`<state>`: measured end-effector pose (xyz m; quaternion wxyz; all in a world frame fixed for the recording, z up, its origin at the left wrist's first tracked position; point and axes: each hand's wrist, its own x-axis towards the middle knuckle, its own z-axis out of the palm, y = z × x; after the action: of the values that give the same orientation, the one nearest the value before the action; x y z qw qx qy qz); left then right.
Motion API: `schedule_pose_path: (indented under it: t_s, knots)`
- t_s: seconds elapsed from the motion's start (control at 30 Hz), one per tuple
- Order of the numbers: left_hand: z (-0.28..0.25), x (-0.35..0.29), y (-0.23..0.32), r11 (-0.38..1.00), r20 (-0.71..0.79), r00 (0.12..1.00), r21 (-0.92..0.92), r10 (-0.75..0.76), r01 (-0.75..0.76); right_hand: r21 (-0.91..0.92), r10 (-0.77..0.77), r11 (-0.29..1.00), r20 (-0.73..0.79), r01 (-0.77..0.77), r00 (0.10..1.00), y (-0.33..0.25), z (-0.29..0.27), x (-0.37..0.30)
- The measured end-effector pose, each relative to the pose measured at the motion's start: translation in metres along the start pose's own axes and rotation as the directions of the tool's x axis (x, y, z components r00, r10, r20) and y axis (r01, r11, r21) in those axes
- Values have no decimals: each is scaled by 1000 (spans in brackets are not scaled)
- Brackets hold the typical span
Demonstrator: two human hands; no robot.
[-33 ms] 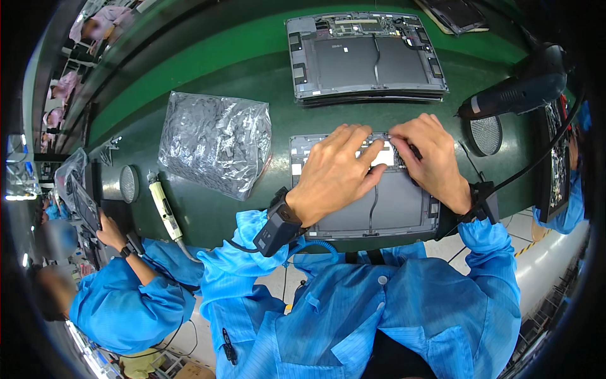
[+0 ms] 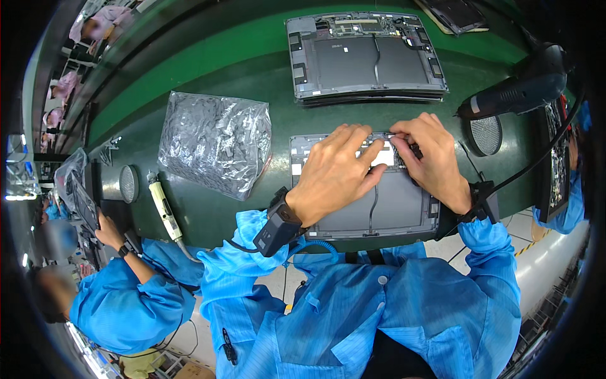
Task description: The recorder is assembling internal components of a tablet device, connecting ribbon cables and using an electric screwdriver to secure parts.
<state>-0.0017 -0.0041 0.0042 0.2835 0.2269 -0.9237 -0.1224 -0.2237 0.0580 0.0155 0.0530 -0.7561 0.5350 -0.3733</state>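
An opened laptop base (image 2: 404,205) lies flat on the green bench in front of me, its dark battery area toward me and its circuit board along the far edge. My left hand (image 2: 334,170) rests over the left and middle of the board, fingers spread and thumb out, covering part of it. At the far right of the board, my right hand (image 2: 435,158) has thumb and forefinger pinched together. What those fingertips grip, if anything, is too small to make out. Each wrist wears a black strapped device.
Beyond sits a stack of similar laptop bases (image 2: 334,60). Left of my hands lie a clear bag of small dark parts (image 2: 214,145), a pale electric screwdriver (image 2: 165,211) and a round dish (image 2: 129,184). Right are a black corded tool (image 2: 517,96) and another dish (image 2: 486,136). A co-worker (image 2: 136,303) sits left.
The fingers of my right hand have shifted very slightly at the board's far edge. My left hand and the laptop base have stayed put.
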Motion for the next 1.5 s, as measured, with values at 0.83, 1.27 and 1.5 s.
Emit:
schedule_pose_path:
  t_s: [0.83, 1.27, 1.5]
  knots:
    - [0, 8, -2, 998, 69, 997, 59, 30, -34, -136, -132, 981, 34, 135, 991, -1, -4, -4]
    - [1, 8, -6, 998, -7, 1000, -55, 6, -6, -100, -42, 994, 9, 43, 999, 0, -3, -9]
    - [0, 17, -7, 987, 45, 998, -154, -48, 54, -89, -7, 996, 9, 8, 1000, -1, -4, -8]
